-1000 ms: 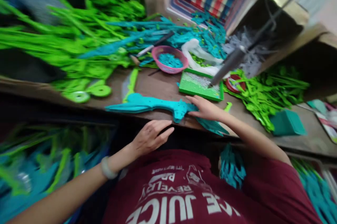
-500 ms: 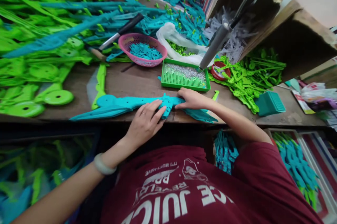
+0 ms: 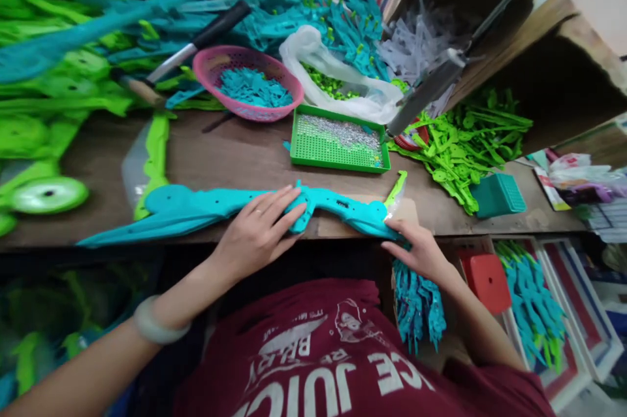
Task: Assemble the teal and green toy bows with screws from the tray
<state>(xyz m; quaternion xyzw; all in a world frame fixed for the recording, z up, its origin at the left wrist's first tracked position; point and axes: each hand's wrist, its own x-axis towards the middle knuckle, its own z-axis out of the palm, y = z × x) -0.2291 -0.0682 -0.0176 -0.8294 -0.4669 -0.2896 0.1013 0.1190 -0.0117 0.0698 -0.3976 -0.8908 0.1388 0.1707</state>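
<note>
Front of the desk (image 3: 220,155), here's the turquoise piece (image 3: 210,204), left hand (image 3: 257,227) spread over its middle, right hand (image 3: 416,248) at its right end, pinching or merely touching, can't tell; best press that centre flat, support both ends, green tray (image 3: 337,165) beyond

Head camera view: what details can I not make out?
Head view:
Turquoise plastic part: middle partly hidden by the left hand.
Silvery bits in the green tray: too small to identify.
Lime-green parts at left: blurred, cut off by the left edge.
</note>
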